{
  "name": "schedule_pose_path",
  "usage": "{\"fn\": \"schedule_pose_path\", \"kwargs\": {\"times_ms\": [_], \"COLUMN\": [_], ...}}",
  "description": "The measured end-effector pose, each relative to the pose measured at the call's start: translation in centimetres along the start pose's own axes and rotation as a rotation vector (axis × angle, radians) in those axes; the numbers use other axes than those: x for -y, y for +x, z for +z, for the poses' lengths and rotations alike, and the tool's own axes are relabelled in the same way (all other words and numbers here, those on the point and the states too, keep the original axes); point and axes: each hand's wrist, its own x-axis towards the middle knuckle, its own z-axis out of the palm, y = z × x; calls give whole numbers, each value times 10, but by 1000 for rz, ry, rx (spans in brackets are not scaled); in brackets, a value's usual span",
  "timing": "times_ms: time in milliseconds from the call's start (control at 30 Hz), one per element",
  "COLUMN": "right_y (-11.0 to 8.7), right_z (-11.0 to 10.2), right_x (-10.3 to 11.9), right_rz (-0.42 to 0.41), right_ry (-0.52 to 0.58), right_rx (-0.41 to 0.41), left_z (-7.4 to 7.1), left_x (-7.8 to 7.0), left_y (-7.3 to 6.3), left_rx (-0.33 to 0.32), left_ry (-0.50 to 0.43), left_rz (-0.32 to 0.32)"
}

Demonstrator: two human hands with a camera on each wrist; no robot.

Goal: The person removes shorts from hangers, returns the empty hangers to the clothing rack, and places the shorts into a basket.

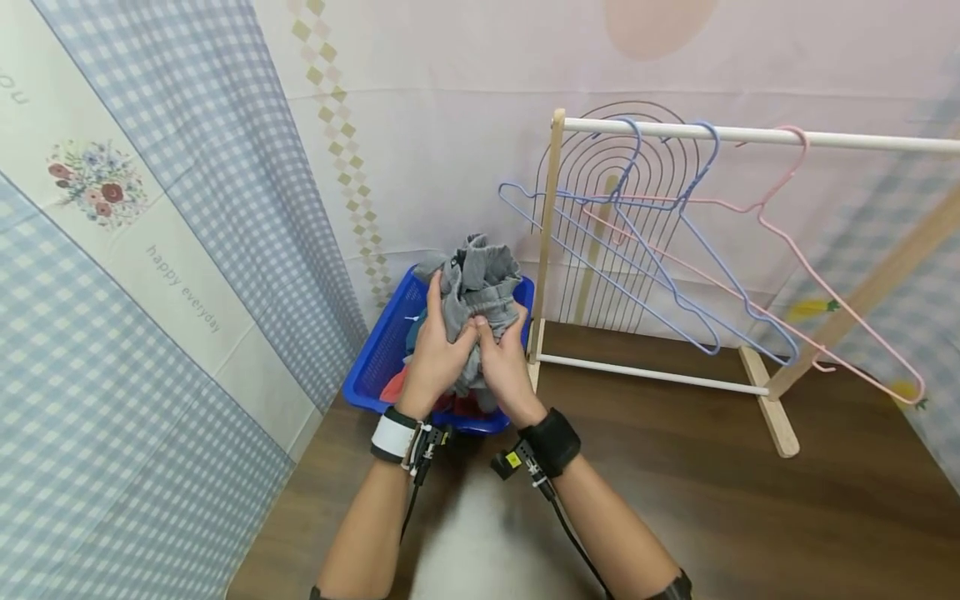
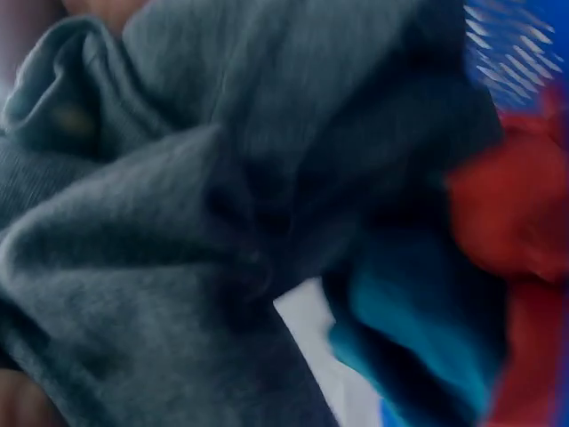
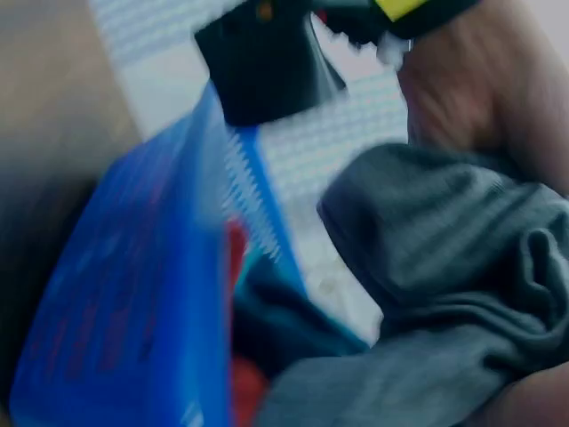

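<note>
A bunched grey garment (image 1: 487, 287) is held up above a blue basket (image 1: 363, 390). My left hand (image 1: 431, 354) grips its left side, and my right hand (image 1: 506, 367) grips the right, with the thumbs close together on the front. Crumpled grey cloth (image 2: 169, 258) fills most of the left wrist view. In the right wrist view, folds of the garment (image 3: 444, 240) hang beside the basket wall (image 3: 178, 302). Red clothing (image 2: 507, 209) and teal clothing (image 2: 427, 311) lie in the basket below. Most fingertips are hidden by the cloth.
Right of the basket stands a wooden rack (image 1: 547, 242) with a white rail (image 1: 675, 132). Two blue hangers (image 1: 678, 200) and a pink hanger (image 1: 780, 225) hang from it. An arched wire frame (image 1: 577, 275) stands behind. A checked curtain (image 1: 247, 167) borders the left.
</note>
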Motion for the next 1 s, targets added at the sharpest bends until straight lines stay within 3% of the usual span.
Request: {"fn": "schedule_pose_path", "kwargs": {"times_ms": [167, 367, 467, 567, 633, 833, 1000], "right_y": [7, 7, 5, 4, 4, 6, 13], "right_z": [-5, -3, -4, -6, -7, -7, -11], "right_x": [-17, -30, -34, -35, -34, -34, -45], "right_rz": [24, -44, -103, -149, -135, 96, 130], "right_ry": [-403, -815, -950, -1110, -1207, -1349, -1387], "right_rx": [-20, 15, 104, 215, 272, 394, 428], "left_z": [8, 11, 14, 18, 21, 27, 30], "left_x": [30, 51, 51, 48, 47, 48, 47], "left_y": [5, 4, 0, -6, -9, -10, -5], "left_rx": [96, 133, 117, 150, 180, 294, 365], "left_ry": [125, 406, 586, 752, 818, 882, 929], "left_rz": [-20, -63, -119, -181, -193, -250, -279]}}
